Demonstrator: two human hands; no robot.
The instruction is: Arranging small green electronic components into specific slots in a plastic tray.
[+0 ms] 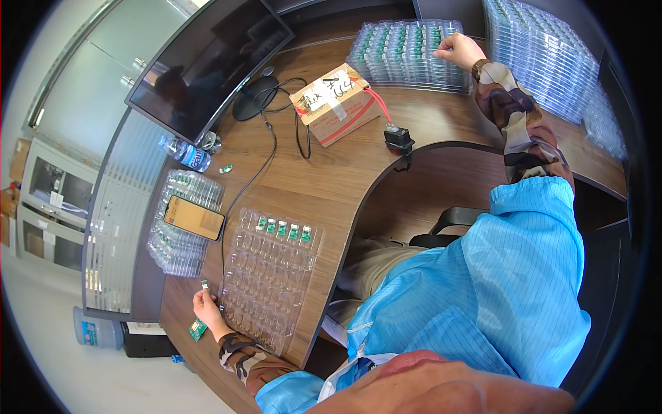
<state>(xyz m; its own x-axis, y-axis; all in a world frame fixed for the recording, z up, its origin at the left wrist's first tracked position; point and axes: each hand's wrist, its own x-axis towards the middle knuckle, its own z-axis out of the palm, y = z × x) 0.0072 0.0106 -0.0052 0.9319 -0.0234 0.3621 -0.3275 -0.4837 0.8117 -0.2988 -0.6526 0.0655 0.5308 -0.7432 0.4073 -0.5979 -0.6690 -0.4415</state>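
- At lower left of the frame, a small green circuit board (205,283) is being pinched upright in the closed fingers of the left hand (205,307), just beside the near-empty clear blister tray (269,286) on the wooden surface (331,179).
- At upper right, the right hand (458,50) is being pressed, fingers curled, onto a stack of filled trays (403,55); whether anything is being gripped cannot be told.
- A phone (194,217) is being carried on another tray stack at left, and a second green board (198,331) is lying below the left hand.
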